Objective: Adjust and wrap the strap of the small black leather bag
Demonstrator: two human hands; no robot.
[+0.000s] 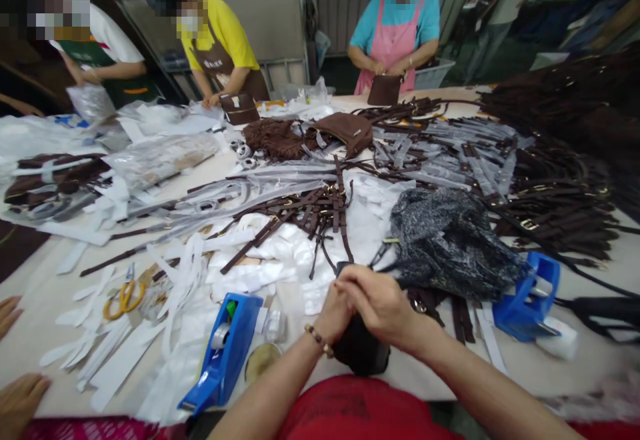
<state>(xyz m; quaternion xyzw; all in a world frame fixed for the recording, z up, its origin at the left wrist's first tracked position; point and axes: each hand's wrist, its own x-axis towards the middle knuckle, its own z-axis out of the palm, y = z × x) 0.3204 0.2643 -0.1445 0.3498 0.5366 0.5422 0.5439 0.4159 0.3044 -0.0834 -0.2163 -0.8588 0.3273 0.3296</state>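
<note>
A small dark bag [361, 350] stands at the table's front edge, close against my red shirt. My left hand [336, 310], with a beaded bracelet at the wrist, is closed at the bag's upper part. My right hand [379, 299] meets it there, fingers pinched together and partly covering the left one. What exact part of the bag the fingertips grip is hidden. Just beyond the hands lie dark brown straps with buckles [325, 210]. A crumpled black-and-grey plastic bag [445, 240] lies to the right of them.
Blue tape dispensers stand left [225, 353] and right [525, 300] of me. Yellow-handled scissors [124, 300] lie among white paper strips [120, 367]. Brown strap heaps [560, 187] fill the right side. Co-workers stand across the table; another person's hands [23, 397] rest at the left edge.
</note>
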